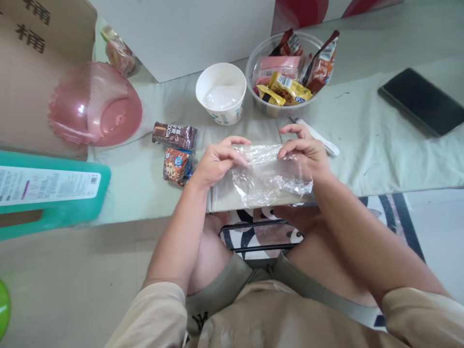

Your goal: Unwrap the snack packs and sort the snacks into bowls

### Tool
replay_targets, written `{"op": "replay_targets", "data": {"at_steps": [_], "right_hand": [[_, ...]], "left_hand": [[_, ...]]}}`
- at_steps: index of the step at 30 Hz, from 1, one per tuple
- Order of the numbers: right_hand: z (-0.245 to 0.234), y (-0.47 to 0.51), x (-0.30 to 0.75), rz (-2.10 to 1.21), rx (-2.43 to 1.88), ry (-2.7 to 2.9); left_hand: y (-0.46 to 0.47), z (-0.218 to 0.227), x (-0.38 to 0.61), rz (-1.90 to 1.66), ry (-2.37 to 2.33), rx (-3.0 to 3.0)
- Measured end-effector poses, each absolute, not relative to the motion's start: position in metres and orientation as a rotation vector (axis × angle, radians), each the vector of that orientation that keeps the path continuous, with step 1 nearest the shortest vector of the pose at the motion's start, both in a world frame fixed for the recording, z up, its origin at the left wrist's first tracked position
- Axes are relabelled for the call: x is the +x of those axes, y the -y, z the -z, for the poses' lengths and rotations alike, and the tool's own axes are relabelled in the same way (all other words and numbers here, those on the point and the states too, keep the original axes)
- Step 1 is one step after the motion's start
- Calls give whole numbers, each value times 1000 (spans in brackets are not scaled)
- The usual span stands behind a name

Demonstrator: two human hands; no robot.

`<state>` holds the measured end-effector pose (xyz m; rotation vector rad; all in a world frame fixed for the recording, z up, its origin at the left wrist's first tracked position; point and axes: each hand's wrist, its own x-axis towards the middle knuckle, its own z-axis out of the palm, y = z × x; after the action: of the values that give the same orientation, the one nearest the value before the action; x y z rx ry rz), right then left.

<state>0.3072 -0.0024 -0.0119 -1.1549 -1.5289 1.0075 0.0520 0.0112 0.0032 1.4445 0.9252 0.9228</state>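
A clear plastic bag (266, 179) hangs over the near edge of the pale cloth-covered table (380, 145). My left hand (217, 162) pinches its top left edge, fingers closed. My right hand (306, 152) grips the top right edge, fingers curled. Just left of my left hand lie a brown cocoa snack pack (174, 136) and a cookie pack (177, 165). Behind my hands stand a white paper cup (221, 94) and a clear bowl (253, 65) holding several wrapped snacks. A white pen-like stick (319, 137) lies beside my right hand.
A pink plastic bowl (94, 104) leans on a cardboard box (32, 58) at the left. A teal stool (54, 198) sits at the lower left. A black phone (422, 100) lies at the right. A white box (188, 34) stands at the back.
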Motion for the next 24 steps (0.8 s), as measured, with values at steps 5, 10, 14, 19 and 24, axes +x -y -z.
{"op": "replay_targets", "data": {"at_steps": [5,10,14,19,24], "right_hand": [[13,-1,311,-979,-1191,1496],[24,-3,312,-1130,-1181,1303],[29,0,306,-1196,-1190,1311],[17,5,295,-1211,-1238,1329],[12,3,295,-1108,-1169,1264]], "left_hand": [[-14,0,50,-1003,-1008,1466],[-17,3,48,-1121,-983,1377],[-20,10,48,-1241,-1050,1447],[-20,16,55,-1295,-1106,1416],[-12,7,65,-1125,-1067,1224]]}}
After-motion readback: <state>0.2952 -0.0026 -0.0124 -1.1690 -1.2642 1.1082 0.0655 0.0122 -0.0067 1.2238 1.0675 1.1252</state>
